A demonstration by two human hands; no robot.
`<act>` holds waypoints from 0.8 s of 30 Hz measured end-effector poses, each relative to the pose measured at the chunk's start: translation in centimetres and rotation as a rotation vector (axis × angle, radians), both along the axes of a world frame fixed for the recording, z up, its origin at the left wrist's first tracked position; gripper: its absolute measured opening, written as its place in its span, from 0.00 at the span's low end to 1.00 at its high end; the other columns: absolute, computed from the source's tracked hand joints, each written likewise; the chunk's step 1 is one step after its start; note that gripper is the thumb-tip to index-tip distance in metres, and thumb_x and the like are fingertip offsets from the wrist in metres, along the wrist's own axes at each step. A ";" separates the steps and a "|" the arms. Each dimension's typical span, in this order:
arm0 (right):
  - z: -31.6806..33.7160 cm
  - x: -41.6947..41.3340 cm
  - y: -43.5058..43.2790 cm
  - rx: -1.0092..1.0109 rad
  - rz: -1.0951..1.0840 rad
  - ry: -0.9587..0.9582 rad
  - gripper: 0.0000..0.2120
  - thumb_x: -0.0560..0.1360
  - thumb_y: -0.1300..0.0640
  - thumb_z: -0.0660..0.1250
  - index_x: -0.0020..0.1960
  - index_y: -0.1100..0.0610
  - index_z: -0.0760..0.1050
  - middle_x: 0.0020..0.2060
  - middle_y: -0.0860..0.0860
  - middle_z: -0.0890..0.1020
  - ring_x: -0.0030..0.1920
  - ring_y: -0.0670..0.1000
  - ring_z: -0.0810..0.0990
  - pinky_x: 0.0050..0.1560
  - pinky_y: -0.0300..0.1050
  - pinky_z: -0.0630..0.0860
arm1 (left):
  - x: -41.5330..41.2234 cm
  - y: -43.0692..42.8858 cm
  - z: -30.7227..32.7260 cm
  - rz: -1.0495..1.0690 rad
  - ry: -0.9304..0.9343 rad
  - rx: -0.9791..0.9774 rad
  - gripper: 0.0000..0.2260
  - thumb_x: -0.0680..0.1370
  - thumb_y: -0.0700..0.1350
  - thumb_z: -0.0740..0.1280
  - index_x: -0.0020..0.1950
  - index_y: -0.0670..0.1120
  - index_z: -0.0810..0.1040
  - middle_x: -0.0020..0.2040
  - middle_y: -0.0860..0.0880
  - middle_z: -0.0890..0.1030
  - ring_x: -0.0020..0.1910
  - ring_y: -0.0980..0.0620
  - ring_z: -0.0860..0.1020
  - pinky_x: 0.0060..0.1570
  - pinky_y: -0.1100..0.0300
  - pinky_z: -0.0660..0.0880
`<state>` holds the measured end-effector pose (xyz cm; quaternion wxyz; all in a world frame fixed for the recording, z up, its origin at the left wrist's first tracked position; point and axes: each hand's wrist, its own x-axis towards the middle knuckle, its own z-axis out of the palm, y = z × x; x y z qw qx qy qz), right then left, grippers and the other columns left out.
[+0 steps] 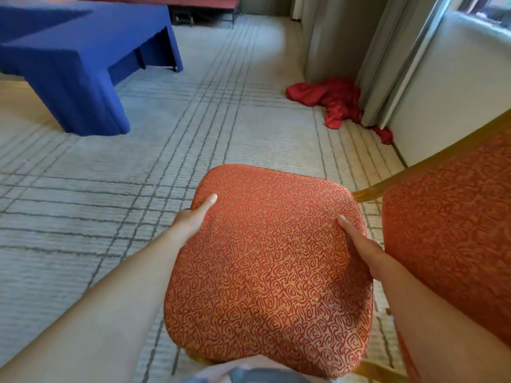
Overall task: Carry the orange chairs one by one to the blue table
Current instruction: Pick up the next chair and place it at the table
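Note:
An orange chair with a swirl-patterned seat cushion fills the lower middle of the head view, close to my body. My left hand grips the seat's left edge, thumb on top. My right hand grips the seat's right edge the same way. The chair's legs are hidden under the cushion. Its backrest, orange with a gold wooden frame, stands at the right. The blue table, draped to the floor in blue cloth, stands at the upper left, some way off across the carpet.
Pale carpet with grey grid lines lies between me and the table. A crumpled red cloth lies on the floor by grey curtains and a white wall at the right. A dark red-topped bench stands at the back.

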<state>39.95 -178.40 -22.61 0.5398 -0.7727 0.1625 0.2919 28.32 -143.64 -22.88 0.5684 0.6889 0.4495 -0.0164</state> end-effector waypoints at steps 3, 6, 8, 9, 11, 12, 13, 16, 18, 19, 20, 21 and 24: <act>-0.3 7.7 2.6 -0.009 0.014 -0.023 0.46 0.65 0.28 0.68 0.73 0.56 0.70 0.67 0.57 0.76 0.66 0.58 0.74 0.68 0.52 0.66 | 7.3 2.2 0.1 0.008 -0.005 0.009 0.46 0.66 0.74 0.65 0.70 0.40 0.71 0.66 0.39 0.76 0.63 0.41 0.76 0.63 0.52 0.72; 0.4 16.4 5.0 -0.002 0.018 -0.013 0.48 0.63 0.27 0.69 0.73 0.56 0.69 0.67 0.57 0.76 0.66 0.59 0.74 0.68 0.53 0.66 | 15.4 4.6 1.0 0.037 -0.019 -0.008 0.43 0.67 0.72 0.66 0.70 0.40 0.72 0.65 0.39 0.77 0.62 0.41 0.77 0.61 0.51 0.73; 0.6 21.1 6.4 0.011 0.038 0.004 0.50 0.59 0.25 0.70 0.72 0.54 0.71 0.66 0.56 0.77 0.65 0.58 0.75 0.69 0.53 0.68 | 19.3 5.8 1.2 0.050 -0.030 -0.024 0.45 0.65 0.73 0.67 0.69 0.41 0.73 0.64 0.39 0.78 0.61 0.41 0.78 0.62 0.50 0.73; 0.4 23.4 7.0 0.017 0.051 0.011 0.53 0.56 0.23 0.71 0.72 0.53 0.71 0.64 0.55 0.78 0.63 0.58 0.76 0.69 0.54 0.68 | 21.2 6.5 1.2 0.055 -0.024 -0.023 0.46 0.64 0.75 0.66 0.68 0.42 0.74 0.63 0.39 0.78 0.60 0.41 0.78 0.62 0.50 0.74; -0.2 27.7 8.4 0.006 0.069 0.027 0.59 0.48 0.20 0.72 0.71 0.52 0.73 0.62 0.54 0.80 0.61 0.57 0.78 0.69 0.56 0.69 | 24.8 8.0 1.2 0.066 -0.004 0.003 0.46 0.63 0.75 0.65 0.67 0.42 0.75 0.62 0.40 0.79 0.59 0.42 0.78 0.60 0.52 0.74; -0.5 29.3 9.2 0.011 0.077 0.036 0.59 0.48 0.20 0.72 0.71 0.53 0.72 0.62 0.54 0.80 0.61 0.57 0.78 0.70 0.57 0.69 | 26.3 8.6 1.3 0.069 0.003 0.010 0.44 0.65 0.75 0.65 0.67 0.42 0.75 0.62 0.40 0.79 0.58 0.42 0.78 0.56 0.54 0.73; -0.5 31.1 10.2 0.021 0.083 0.051 0.58 0.50 0.21 0.71 0.71 0.53 0.72 0.62 0.54 0.80 0.61 0.57 0.78 0.70 0.57 0.69 | 28.0 9.5 1.5 0.078 0.010 0.006 0.43 0.66 0.74 0.65 0.67 0.42 0.75 0.62 0.40 0.79 0.56 0.43 0.78 0.53 0.55 0.72; -0.9 36.5 13.2 0.006 0.077 0.072 0.59 0.49 0.21 0.71 0.71 0.54 0.72 0.61 0.55 0.80 0.60 0.57 0.79 0.68 0.56 0.71 | 33.4 12.4 1.3 0.088 0.022 0.027 0.41 0.67 0.73 0.65 0.66 0.41 0.76 0.61 0.40 0.79 0.55 0.43 0.78 0.50 0.56 0.71; -1.8 40.3 15.4 0.016 0.069 0.072 0.61 0.46 0.20 0.71 0.70 0.54 0.73 0.59 0.55 0.82 0.57 0.57 0.80 0.65 0.54 0.73 | 37.2 14.4 0.8 0.080 0.030 0.026 0.41 0.67 0.73 0.65 0.65 0.41 0.76 0.60 0.40 0.79 0.50 0.45 0.77 0.49 0.57 0.70; -2.2 42.3 16.5 0.022 0.068 0.072 0.60 0.46 0.20 0.72 0.69 0.54 0.74 0.58 0.55 0.82 0.56 0.57 0.81 0.64 0.54 0.74 | 39.1 15.6 0.6 0.078 0.033 0.025 0.41 0.67 0.73 0.65 0.65 0.41 0.76 0.60 0.40 0.79 0.48 0.46 0.76 0.49 0.57 0.70; -2.4 44.3 18.0 0.017 0.058 0.070 0.59 0.47 0.21 0.72 0.69 0.55 0.74 0.57 0.55 0.83 0.55 0.57 0.81 0.64 0.54 0.74 | 41.2 17.0 0.4 0.080 0.033 0.026 0.41 0.67 0.73 0.65 0.65 0.41 0.77 0.59 0.40 0.79 0.47 0.46 0.76 0.49 0.57 0.70; -2.6 46.3 19.4 0.013 0.047 0.072 0.58 0.49 0.21 0.72 0.69 0.56 0.74 0.57 0.56 0.83 0.55 0.57 0.81 0.64 0.55 0.74 | 43.3 18.4 0.3 0.076 0.034 0.031 0.41 0.67 0.73 0.65 0.65 0.41 0.77 0.58 0.41 0.80 0.47 0.46 0.76 0.49 0.56 0.71; -2.9 52.7 24.2 0.041 0.029 0.046 0.56 0.52 0.22 0.72 0.69 0.56 0.73 0.58 0.56 0.82 0.56 0.58 0.81 0.66 0.57 0.73 | 50.3 23.4 0.3 0.058 0.018 0.051 0.43 0.64 0.76 0.65 0.64 0.42 0.77 0.58 0.41 0.81 0.52 0.44 0.79 0.54 0.55 0.74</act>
